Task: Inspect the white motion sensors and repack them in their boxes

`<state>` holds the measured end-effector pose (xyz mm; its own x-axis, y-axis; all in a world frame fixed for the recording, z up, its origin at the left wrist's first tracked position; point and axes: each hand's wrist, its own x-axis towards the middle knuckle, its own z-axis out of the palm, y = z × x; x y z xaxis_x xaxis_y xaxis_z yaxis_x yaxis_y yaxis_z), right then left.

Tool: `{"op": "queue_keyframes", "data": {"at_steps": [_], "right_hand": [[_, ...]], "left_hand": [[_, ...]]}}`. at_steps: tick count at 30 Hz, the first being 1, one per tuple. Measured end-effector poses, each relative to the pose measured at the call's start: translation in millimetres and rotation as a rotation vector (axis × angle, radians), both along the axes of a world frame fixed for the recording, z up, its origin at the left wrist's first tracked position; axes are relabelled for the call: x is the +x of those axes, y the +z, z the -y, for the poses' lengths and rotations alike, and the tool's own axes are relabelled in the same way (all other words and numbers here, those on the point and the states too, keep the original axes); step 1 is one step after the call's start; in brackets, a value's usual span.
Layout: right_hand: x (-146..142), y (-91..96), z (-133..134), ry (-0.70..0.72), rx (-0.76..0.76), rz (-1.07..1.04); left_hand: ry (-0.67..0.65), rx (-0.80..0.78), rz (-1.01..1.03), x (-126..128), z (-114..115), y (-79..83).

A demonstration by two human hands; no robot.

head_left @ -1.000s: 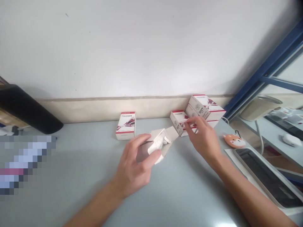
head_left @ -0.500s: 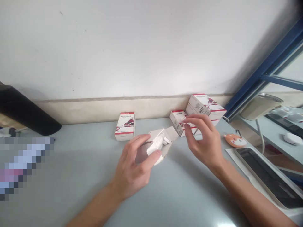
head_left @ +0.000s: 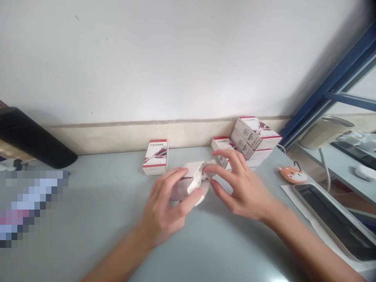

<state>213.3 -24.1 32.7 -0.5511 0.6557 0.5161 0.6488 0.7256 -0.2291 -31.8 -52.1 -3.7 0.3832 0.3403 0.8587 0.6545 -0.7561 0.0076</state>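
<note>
1. Over the pale grey table, near its middle, my left hand is clenched around an open white carton, with my fingers across its top and my thumb along its near side. I cannot tell whether the carton is lifted off the table or resting on it.
2. My right hand is spread and grasping nothing. Its fingertips reach the carton's far side, touching it or just beside it.
3. Something small and white sits in the carton's opening, partly hidden by my fingers and too small to identify.
4. Against the wall, an upright red-and-white product box stands to the left of my hands. Past my right fingers, a matching box stands beside a pile of similar boxes.
5. To my right, an orange fox-faced pouch lies on the table, near a dark-screened tablet in a pale frame.
6. At the far left, a long black object juts in above a pixelated patch. Beyond a blue window frame on the right, I see a beige cup and a white computer mouse.
</note>
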Motion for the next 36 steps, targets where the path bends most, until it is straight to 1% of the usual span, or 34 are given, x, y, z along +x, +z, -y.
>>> {"op": "queue_keyframes", "data": {"at_steps": [3, 5, 6, 7, 8, 10, 11, 13, 15, 17, 20, 26, 33, 36], "right_hand": [[1, 2.2, 0, 0.039, -0.027, -0.031], [3, 3.2, -3, 0.054, 0.023, -0.095], [5, 3.5, -5, 0.041, 0.076, -0.142], [7, 3.8, -7, 0.000, 0.143, -0.193], [10, 3.9, -10, -0.069, 0.207, -0.236], [18, 3.4, -17, -0.273, 0.272, -0.273], [22, 2.6, -21, -0.380, 0.255, -0.264], [29, -0.5, -28, -0.549, 0.141, -0.218], [33, -5.2, -33, -0.640, 0.017, -0.172], [34, -10.7, -37, -0.686, -0.063, -0.157], [33, -19.2, -42, -0.695, -0.115, -0.187], [36, -30.5, -51, -0.627, -0.154, -0.271], [32, -28.1, -47, -0.542, -0.042, -0.255], [28, -22.0, -42, -0.504, 0.022, -0.350]], "left_hand": [[0.000, 0.007, -0.018, -1, 0, 0.9], [0.013, 0.004, -0.016, -1, -1, 1.2], [0.020, 0.004, -0.011, -2, -2, 1.4], [0.025, 0.006, -0.005, -2, -2, 1.7], [0.029, 0.010, -0.001, -2, -3, 2.0], [0.027, 0.019, 0.002, -2, -4, 2.5], [0.024, 0.019, -0.003, -2, -4, 2.7], [0.018, 0.021, -0.015, -2, -4, 2.9], [0.014, 0.024, -0.026, -1, -4, 3.0], [0.013, 0.025, -0.029, -1, -4, 2.9], [0.007, 0.015, -0.033, -2, -3, 2.5], [0.003, 0.016, -0.045, -3, -3, 3.1], [-0.007, 0.004, -0.043, -3, -4, 1.4], [-0.010, 0.008, -0.034, -3, -4, 0.4]]}}
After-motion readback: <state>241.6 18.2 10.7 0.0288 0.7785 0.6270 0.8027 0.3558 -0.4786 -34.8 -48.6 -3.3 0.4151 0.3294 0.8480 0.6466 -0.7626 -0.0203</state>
